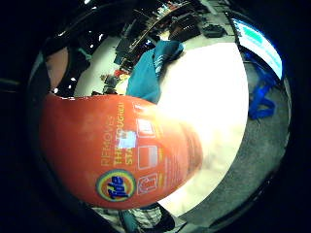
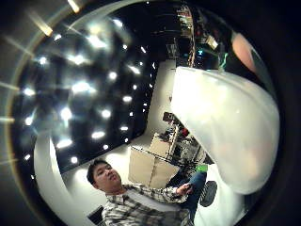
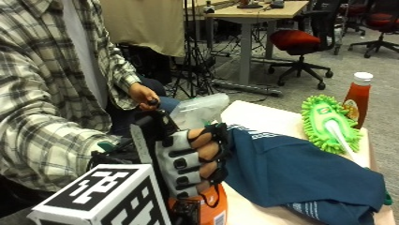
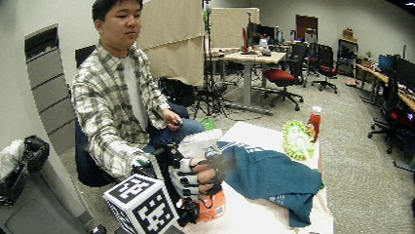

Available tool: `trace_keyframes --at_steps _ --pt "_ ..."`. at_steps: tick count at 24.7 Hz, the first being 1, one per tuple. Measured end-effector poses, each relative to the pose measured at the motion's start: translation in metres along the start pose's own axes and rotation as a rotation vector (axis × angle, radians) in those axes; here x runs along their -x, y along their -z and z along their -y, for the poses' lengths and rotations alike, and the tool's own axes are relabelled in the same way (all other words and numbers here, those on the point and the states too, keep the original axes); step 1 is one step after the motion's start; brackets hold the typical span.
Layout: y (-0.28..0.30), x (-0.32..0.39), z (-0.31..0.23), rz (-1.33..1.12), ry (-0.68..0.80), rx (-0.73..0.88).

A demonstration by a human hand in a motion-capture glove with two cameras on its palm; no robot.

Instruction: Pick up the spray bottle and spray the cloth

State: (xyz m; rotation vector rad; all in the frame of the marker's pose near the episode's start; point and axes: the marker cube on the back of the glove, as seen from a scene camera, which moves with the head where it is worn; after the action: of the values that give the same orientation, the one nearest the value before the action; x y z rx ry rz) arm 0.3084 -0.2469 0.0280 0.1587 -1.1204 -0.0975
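My gloved right hand (image 3: 190, 161) is up in front of me. Its fingers (image 3: 209, 154) are curled tight. My bare hand (image 3: 143, 95) rests near my lap.

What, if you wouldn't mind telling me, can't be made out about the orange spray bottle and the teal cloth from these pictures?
- Trigger and nozzle of the orange spray bottle: hidden in the outside view behind the gloved right hand gripping it.
- Its base: cut off by the bottom edge there.
- Its small label print: too blurred to read in the little finger side palm view.
- Any spray on the teal cloth: no wet patch can be told.

Both outside views face the table (image 3: 262, 117) from beside the person; palm cameras sit close against the spray bottle (image 1: 121, 155).
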Motion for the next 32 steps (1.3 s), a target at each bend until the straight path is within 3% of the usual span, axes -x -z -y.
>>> trace_keyframes --at_steps 18,32 --pt "0.000 -0.002 0.017 -0.013 -0.068 0.138" --pt "-0.003 -0.002 0.018 -0.042 -0.080 0.008"
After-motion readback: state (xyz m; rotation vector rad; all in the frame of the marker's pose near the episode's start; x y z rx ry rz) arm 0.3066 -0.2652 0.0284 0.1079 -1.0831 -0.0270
